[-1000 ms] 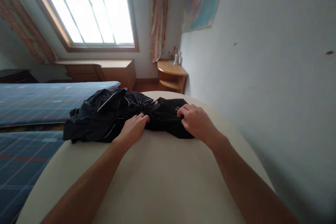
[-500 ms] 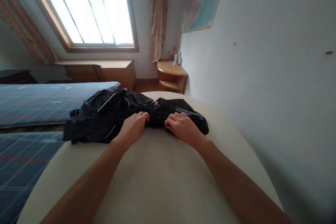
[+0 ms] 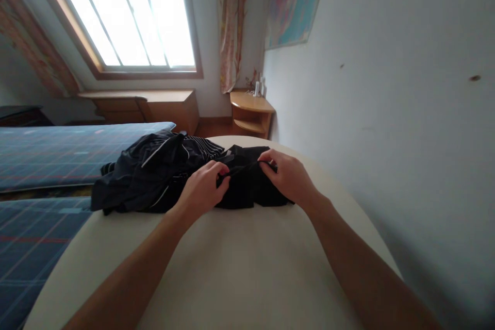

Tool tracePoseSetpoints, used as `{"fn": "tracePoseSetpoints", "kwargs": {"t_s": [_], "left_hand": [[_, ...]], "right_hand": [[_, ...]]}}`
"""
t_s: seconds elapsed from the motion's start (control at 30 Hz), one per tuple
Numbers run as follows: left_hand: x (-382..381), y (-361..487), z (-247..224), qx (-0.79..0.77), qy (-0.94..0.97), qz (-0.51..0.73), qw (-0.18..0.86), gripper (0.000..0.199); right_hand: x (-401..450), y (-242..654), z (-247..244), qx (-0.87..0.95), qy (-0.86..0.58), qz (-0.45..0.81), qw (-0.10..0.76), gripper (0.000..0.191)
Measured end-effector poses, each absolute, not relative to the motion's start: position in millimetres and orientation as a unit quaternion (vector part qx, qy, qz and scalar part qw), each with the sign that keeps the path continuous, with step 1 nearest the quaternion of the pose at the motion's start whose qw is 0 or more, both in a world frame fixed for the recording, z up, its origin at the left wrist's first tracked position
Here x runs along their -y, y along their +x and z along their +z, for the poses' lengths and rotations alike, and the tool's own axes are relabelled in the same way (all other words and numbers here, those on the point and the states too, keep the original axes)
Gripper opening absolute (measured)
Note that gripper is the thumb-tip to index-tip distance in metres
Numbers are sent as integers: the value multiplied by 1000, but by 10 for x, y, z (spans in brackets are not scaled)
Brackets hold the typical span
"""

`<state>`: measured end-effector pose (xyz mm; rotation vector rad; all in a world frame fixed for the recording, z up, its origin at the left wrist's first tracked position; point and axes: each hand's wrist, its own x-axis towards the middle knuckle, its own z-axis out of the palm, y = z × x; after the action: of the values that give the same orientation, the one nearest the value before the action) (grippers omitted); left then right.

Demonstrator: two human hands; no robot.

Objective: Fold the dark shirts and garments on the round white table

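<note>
A black garment (image 3: 244, 188) lies at the far part of the round pale table (image 3: 247, 263); its exact kind cannot be made out. My left hand (image 3: 204, 185) pinches the cloth on its left side between thumb and fingers. With a similar pinch, my right hand (image 3: 288, 172) grips the upper right edge and holds it slightly raised, so the fabric stretches between both hands. To the left, touching it, is a crumpled heap of dark clothes (image 3: 135, 172) with white piping and striped parts.
Beds with blue plaid covers (image 3: 77, 154) stand at the left of the table. A white wall (image 3: 386, 113) runs along the right. Beyond are a wooden corner shelf (image 3: 251, 102), a low wooden desk (image 3: 170, 95) and a bright window (image 3: 127, 10).
My right hand has moved right and up with the cloth edge, and my left hand slightly right. The black fabric now spreads nearer to me, and the grey stripes are out of sight.
</note>
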<state>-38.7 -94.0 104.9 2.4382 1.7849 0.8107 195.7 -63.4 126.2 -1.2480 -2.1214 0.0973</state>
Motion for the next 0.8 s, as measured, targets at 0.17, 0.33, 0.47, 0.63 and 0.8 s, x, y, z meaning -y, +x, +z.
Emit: {"fn": "tracePoseSetpoints", "kwargs": {"t_s": [0.17, 0.33, 0.47, 0.63, 0.8], "left_hand": [[1143, -57, 946, -583, 770, 247, 82, 51], [1204, 66, 869, -608, 742, 257, 120, 57], [1200, 65, 898, -618, 721, 275, 153, 43], [1199, 50, 941, -617, 709, 290, 179, 16], [1182, -77, 975, -621, 692, 322, 177, 18]], "right_hand": [[665, 1891, 1253, 809, -477, 50, 341, 9], [735, 1801, 1241, 813, -462, 84, 345, 6], [791, 1730, 1217, 827, -426, 115, 348, 4], [836, 1685, 1224, 834, -411, 123, 347, 5], [841, 1792, 1162, 863, -384, 159, 288, 20]]}}
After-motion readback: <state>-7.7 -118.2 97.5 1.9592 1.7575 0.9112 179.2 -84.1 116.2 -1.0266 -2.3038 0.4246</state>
